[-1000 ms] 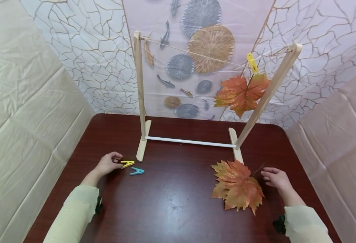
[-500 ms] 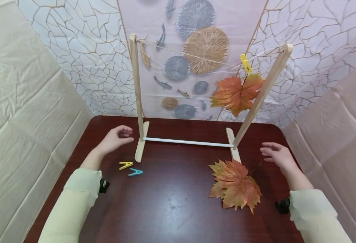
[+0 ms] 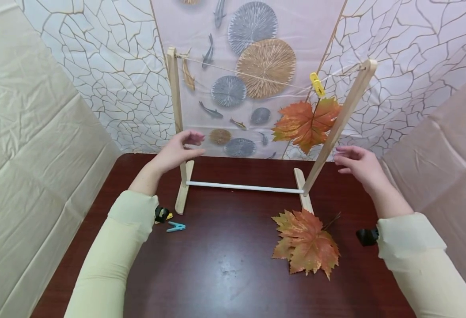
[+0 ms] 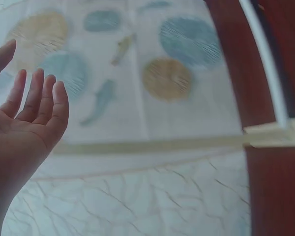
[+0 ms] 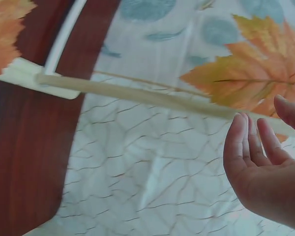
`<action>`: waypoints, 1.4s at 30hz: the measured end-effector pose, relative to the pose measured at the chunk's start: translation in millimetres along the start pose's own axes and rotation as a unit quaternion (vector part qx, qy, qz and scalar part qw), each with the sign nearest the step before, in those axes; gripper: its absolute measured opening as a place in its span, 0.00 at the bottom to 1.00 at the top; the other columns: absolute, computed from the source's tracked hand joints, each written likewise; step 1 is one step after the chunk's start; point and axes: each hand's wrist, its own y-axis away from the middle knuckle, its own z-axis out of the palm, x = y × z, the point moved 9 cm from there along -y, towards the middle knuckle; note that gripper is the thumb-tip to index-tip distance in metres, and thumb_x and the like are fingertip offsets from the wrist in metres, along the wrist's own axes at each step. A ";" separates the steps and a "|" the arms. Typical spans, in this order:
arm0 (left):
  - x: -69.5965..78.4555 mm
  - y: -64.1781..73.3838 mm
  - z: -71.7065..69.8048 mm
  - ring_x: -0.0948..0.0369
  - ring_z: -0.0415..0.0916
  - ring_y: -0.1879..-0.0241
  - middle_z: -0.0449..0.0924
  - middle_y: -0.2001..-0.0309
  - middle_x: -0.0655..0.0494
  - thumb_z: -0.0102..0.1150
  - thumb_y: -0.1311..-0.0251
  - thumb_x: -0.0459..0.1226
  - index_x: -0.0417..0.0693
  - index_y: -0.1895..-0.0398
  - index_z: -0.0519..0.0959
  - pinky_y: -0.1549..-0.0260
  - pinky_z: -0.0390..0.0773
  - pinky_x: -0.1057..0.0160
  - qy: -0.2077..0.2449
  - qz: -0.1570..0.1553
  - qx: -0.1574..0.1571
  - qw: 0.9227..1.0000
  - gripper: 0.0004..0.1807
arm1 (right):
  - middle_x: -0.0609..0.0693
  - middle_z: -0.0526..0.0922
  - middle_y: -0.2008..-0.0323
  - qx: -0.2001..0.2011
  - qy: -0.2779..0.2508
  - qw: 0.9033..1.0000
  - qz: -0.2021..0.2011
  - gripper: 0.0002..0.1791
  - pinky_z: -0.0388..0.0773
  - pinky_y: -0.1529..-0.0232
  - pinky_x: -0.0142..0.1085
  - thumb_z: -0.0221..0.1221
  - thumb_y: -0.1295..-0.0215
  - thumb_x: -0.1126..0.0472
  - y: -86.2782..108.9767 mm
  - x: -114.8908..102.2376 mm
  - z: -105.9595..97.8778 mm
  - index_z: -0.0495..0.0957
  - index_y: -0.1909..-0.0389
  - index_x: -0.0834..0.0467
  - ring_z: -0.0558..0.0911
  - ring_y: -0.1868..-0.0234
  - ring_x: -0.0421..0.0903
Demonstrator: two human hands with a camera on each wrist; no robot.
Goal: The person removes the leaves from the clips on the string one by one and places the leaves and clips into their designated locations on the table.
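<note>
My left hand [image 3: 179, 150] is raised in front of the left post of a wooden rack [image 3: 177, 92], fingers loosely bent with nothing between them. Beside the right post, my right hand [image 3: 358, 164] is also up in the air and holds nothing. An orange maple leaf [image 3: 306, 123] hangs near the right end of the rack's string [image 3: 233, 70], under a yellow clothespin [image 3: 317, 85]. On the table lie more maple leaves [image 3: 306, 243], overlapping, at the right. A blue clothespin [image 3: 176, 227] lies at the left; a second yellow clothespin [image 3: 170, 216] is mostly hidden behind the left wrist camera.
The rack stands on two wooden feet [image 3: 305, 198] joined by a white rod [image 3: 242, 187] low across the dark red table [image 3: 217, 274]. Patterned cloth [image 3: 129, 88] hangs behind it, and beige cloth walls [image 3: 46, 176] close in both sides.
The left hand has left the yellow clothespin on the table and risen towards the left post. The right hand has lifted from beside the leaf stems to the right post.
</note>
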 end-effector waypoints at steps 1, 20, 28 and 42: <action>7.5 -4.0 1.9 0.49 0.70 0.43 0.73 0.44 0.42 0.61 0.44 0.33 0.38 0.44 0.70 0.44 0.71 0.53 0.004 0.008 0.001 1.000 0.24 | 0.27 0.78 0.70 0.003 0.006 1.000 0.000 0.08 0.78 0.69 0.23 0.55 0.35 0.61 -1.6 -4.6 0.2 0.73 0.57 0.48 0.78 0.68 0.25; 115.0 -50.9 38.6 0.57 0.70 0.43 0.71 0.41 0.49 0.62 0.44 0.33 0.43 0.39 0.66 0.44 0.72 0.62 0.077 0.101 0.003 0.992 0.28 | 0.38 0.77 0.58 0.039 0.035 0.998 -0.037 0.26 0.78 0.65 0.23 0.57 0.36 0.57 -22.5 -89.5 22.4 0.66 0.39 0.63 0.77 0.62 0.28; 151.5 -64.9 59.0 0.59 0.70 0.43 0.71 0.41 0.49 0.62 0.44 0.33 0.44 0.37 0.65 0.46 0.73 0.68 0.108 0.122 -0.009 0.987 0.31 | 0.43 0.74 0.53 0.054 0.001 0.998 -0.027 0.28 0.78 0.65 0.23 0.58 0.36 0.59 -31.5 -100.7 24.0 0.64 0.37 0.61 0.77 0.61 0.31; 197.0 -90.8 95.6 0.64 0.70 0.40 0.69 0.36 0.54 0.64 0.45 0.35 0.49 0.33 0.62 0.48 0.70 0.76 0.149 0.103 -0.008 0.984 0.35 | 0.55 0.74 0.45 0.086 -0.012 0.996 -0.019 0.28 0.77 0.66 0.21 0.57 0.37 0.62 -45.9 -111.4 25.5 0.65 0.36 0.64 0.78 0.64 0.31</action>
